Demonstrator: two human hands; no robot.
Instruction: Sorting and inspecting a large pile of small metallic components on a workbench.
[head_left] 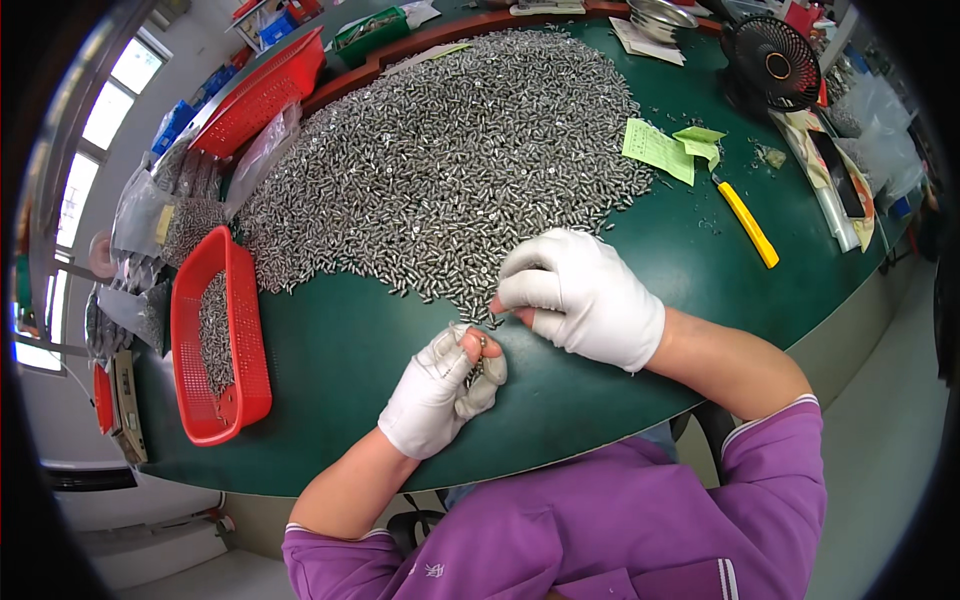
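A broad heap of small, shiny metal pins or screws [450,150] covers the middle of the green table [330,340]. My left hand [440,390], in a white glove with bare fingertips, is closed around several of these small metal parts [478,365] near the heap's front tip. Just right of it, my right hand [585,300], gloved the same way, reaches to the heap's front edge. Its thumb and fingertips are bent close together by the loose parts; whether a part is between them is hidden.
A red plastic basket [262,340] holding similar parts stands at the left, with bagged parts [190,190] behind it. Another red basket [265,95] leans farther back. On the right lie a yellow-handled tool [748,225], green paper slips [660,150], a phone [838,175] and a black fan [772,62].
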